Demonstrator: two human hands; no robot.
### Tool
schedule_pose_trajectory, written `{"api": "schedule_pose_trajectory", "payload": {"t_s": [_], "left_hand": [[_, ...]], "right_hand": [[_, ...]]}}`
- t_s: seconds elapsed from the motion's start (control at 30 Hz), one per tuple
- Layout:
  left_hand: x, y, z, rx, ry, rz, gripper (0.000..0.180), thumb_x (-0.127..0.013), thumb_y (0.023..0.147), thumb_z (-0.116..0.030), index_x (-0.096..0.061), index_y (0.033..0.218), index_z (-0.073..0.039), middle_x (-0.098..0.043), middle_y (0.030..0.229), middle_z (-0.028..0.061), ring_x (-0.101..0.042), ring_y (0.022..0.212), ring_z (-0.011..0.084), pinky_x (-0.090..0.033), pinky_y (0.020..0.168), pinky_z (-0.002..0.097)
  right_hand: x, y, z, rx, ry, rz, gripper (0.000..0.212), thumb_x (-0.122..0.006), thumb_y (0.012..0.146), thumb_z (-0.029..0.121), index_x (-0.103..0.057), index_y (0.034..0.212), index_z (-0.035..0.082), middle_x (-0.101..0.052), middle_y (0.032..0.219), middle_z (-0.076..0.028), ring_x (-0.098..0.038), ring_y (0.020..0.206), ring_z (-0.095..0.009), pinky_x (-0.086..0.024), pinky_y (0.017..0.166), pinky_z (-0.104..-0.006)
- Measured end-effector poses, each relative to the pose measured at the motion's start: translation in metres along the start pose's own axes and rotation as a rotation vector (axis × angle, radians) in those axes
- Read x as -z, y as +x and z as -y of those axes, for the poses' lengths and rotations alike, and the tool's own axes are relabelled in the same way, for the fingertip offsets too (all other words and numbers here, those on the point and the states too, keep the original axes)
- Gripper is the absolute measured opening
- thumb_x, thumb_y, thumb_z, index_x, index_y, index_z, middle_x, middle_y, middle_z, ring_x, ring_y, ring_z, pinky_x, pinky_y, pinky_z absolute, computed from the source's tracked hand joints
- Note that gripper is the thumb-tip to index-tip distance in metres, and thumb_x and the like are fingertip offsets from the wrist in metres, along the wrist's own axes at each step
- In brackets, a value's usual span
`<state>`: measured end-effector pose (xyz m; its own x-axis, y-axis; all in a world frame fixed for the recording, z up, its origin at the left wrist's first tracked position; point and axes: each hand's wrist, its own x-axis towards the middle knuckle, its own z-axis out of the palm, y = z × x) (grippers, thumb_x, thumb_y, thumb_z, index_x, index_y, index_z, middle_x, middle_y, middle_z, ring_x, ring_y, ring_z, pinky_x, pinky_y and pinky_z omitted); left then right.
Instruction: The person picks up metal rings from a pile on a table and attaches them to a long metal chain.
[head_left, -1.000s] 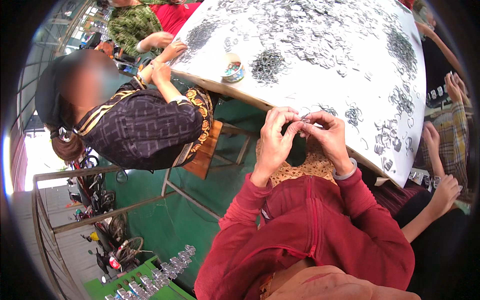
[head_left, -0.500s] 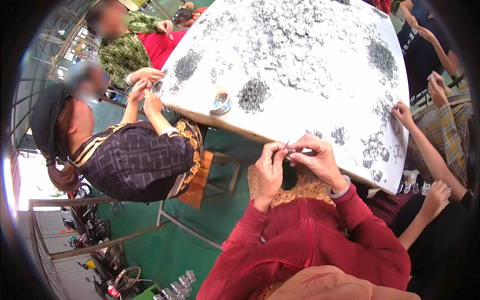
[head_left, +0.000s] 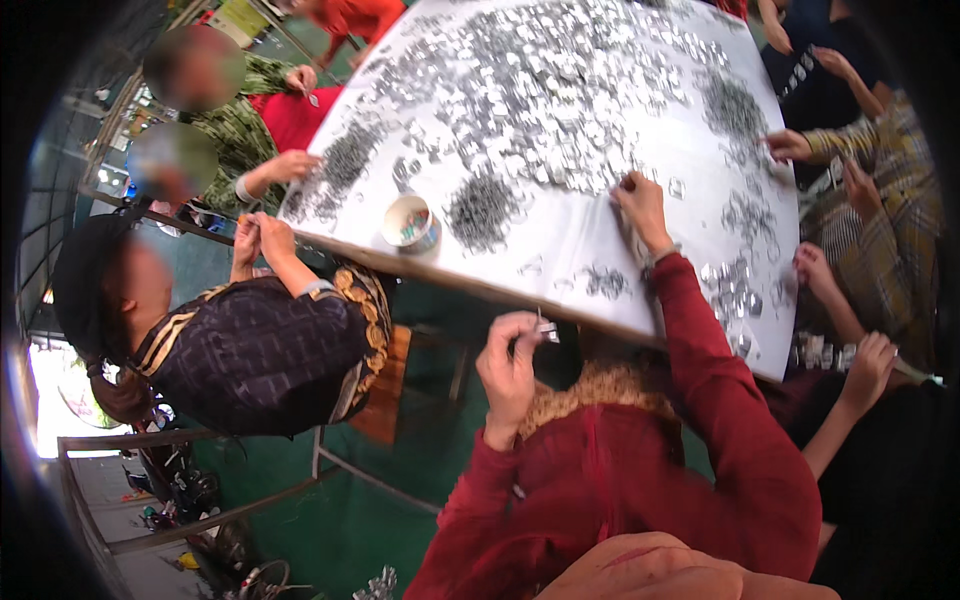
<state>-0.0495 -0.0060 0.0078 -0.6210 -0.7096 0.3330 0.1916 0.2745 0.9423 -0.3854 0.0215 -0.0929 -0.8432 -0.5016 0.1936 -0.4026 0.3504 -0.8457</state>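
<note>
My left hand (head_left: 508, 368) is just off the table's near edge, thumb and fingertips pinched on a small shiny metal piece (head_left: 548, 331). A thin point sticks up from that piece. Across the white table (head_left: 560, 222) stretches my right arm. At the near edge of a wide heap of shiny metal pieces (head_left: 540, 110), my right hand (head_left: 645, 212) has its fingers drawn together. What is between them, if anything, is too small to make out. Several thin dark metal rings (head_left: 605, 281) lie on the tabletop left of my right forearm.
A white tub (head_left: 430, 238) with colourful bits inside stands near the table's left edge, beside a dark pile of rings (head_left: 480, 212). One co-worker in a black patterned shirt (head_left: 250, 350) sits at my left. Other people's hands work along the right edge, near another dark pile (head_left: 733, 108).
My hands were together at the table's near edge. Now the right has reached forward to the heap, while the left has moved slightly left and down, keeping the small metal piece.
</note>
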Motion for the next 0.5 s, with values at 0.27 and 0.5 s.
{"api": "schedule_pose_trajectory", "payload": {"t_s": [0.27, 0.5], "left_hand": [[0.006, -0.01, 0.007, 0.003, 0.069, -0.029, 0.009, -0.05, 0.089, 0.007, -0.054, 0.094, 0.001, -0.063, 0.093, 0.0105, -0.062, 0.084, 0.0143, -0.051, 0.078, 0.0271], [0.006, -0.011, 0.017, -0.062, 0.185, -0.004, 0.006, -0.059, 0.09, -0.005, -0.059, 0.092, 0.0, -0.065, 0.086, 0.0061, -0.062, 0.079, 0.0108, -0.05, 0.071, 0.025]], "right_hand": [[0.022, -0.108, 0.106, -0.304, 0.798, 0.567, 0.038, -0.068, 0.079, 0.001, -0.057, 0.114, -0.009, -0.066, 0.091, -0.014, -0.066, 0.077, -0.017, -0.053, 0.073, -0.0255], [0.027, -0.147, 0.135, -0.325, 0.782, 0.711, 0.02, -0.068, 0.078, -0.003, -0.06, 0.097, -0.006, -0.066, 0.078, -0.012, -0.063, 0.066, -0.014, -0.051, 0.061, -0.0228]]}}
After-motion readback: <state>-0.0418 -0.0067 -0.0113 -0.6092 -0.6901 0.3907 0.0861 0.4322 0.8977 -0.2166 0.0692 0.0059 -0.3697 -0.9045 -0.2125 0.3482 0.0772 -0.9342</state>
